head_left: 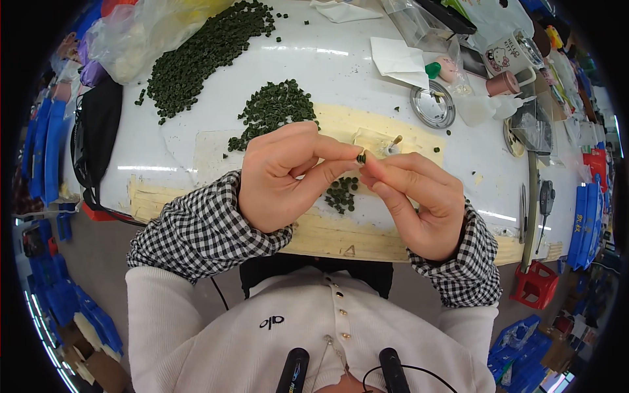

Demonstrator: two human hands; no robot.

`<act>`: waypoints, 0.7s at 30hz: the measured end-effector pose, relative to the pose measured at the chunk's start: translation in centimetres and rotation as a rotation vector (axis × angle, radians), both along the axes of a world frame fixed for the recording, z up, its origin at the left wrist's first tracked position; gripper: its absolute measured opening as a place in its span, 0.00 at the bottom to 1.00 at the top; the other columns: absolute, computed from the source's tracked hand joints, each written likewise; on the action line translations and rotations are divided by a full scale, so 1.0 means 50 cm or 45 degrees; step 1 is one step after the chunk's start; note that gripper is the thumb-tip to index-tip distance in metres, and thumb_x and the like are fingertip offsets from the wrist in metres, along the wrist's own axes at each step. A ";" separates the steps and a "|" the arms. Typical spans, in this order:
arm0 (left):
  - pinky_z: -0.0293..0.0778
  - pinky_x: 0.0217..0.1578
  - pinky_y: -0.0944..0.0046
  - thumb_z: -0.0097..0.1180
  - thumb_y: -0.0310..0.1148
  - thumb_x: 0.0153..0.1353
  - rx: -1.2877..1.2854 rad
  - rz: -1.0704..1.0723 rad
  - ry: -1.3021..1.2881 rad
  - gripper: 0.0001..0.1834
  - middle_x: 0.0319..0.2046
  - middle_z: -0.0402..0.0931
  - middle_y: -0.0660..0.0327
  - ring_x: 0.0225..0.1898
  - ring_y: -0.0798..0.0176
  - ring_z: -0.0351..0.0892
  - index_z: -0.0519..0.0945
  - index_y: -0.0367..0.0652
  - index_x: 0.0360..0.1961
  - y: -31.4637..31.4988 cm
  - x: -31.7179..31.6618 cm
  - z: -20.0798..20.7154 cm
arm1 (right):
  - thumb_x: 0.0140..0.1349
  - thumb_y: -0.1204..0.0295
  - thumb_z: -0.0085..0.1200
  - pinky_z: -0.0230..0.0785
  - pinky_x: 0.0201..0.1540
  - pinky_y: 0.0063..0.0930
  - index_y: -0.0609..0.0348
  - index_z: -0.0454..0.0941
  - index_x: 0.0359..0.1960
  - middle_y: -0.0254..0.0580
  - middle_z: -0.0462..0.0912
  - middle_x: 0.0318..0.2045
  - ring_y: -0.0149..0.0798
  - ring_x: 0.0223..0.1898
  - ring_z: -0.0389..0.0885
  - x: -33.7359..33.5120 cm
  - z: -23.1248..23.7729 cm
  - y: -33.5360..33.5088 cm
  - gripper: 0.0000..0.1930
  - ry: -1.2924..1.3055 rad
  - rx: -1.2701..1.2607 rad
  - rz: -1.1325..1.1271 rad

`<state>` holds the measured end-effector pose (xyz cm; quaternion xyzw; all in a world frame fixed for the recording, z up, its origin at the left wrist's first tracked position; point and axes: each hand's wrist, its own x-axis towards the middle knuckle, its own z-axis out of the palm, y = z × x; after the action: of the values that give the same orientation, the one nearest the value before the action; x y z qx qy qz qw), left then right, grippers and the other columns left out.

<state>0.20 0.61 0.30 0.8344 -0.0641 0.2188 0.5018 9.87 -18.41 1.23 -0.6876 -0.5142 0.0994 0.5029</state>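
Note:
Between the fingertips of both hands is a small dark green part [361, 158], too small to make out in detail. My left hand [285, 171] pinches it with thumb and forefinger from one side. From the other side my right hand [419, 196] grips it the same way, its fingertips meeting the left ones. Just below the hands lies a little pile of dark green parts [340, 196]. Beyond my left hand sits a larger heap of similar green parts [275, 108]. A small pale upright peg [393, 147] stands behind the right fingertips on the yellowish taped surface.
A big heap of green parts [200, 62] spreads at the far left beside a clear plastic bag [131, 39]. At the right are a round metal lid [432, 105], white squeeze bottles [477, 110], a cup [511, 56] and tweezers [523, 213]. A red stool [535, 285] stands below.

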 end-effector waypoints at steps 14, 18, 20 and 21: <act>0.54 0.18 0.70 0.66 0.24 0.47 0.204 -0.393 0.600 0.08 0.14 0.60 0.67 0.16 0.72 0.53 0.83 0.38 0.32 0.030 0.018 -0.023 | 0.50 0.76 0.59 0.70 0.32 0.31 0.61 0.78 0.26 0.41 0.78 0.23 0.42 0.28 0.77 0.071 0.038 -0.116 0.04 -0.197 -0.814 -0.073; 0.51 0.19 0.72 0.64 0.25 0.51 0.044 -0.426 0.785 0.08 0.13 0.52 0.73 0.16 0.77 0.49 0.82 0.39 0.35 0.035 0.025 0.005 | 0.50 0.75 0.59 0.69 0.35 0.34 0.58 0.76 0.25 0.39 0.77 0.24 0.43 0.34 0.74 0.070 0.014 -0.128 0.04 -0.396 -0.869 -0.060; 0.49 0.20 0.75 0.60 0.28 0.57 -0.187 -0.441 0.884 0.06 0.14 0.52 0.78 0.17 0.81 0.49 0.80 0.39 0.36 0.041 0.029 0.008 | 0.50 0.75 0.59 0.69 0.36 0.34 0.58 0.75 0.25 0.38 0.76 0.25 0.43 0.35 0.74 0.069 -0.001 -0.130 0.04 -0.382 -0.843 -0.056; 0.50 0.21 0.75 0.60 0.28 0.58 -0.299 -0.423 0.877 0.06 0.14 0.53 0.78 0.17 0.81 0.49 0.80 0.39 0.35 0.043 0.029 0.006 | 0.50 0.75 0.58 0.69 0.36 0.33 0.58 0.75 0.25 0.38 0.76 0.25 0.43 0.35 0.73 0.067 -0.005 -0.130 0.04 -0.374 -0.828 -0.053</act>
<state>1.65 2.75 0.59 0.7741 -0.0007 -0.1521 0.6145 13.22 -24.90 0.97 -0.8290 -0.5084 0.1476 0.1802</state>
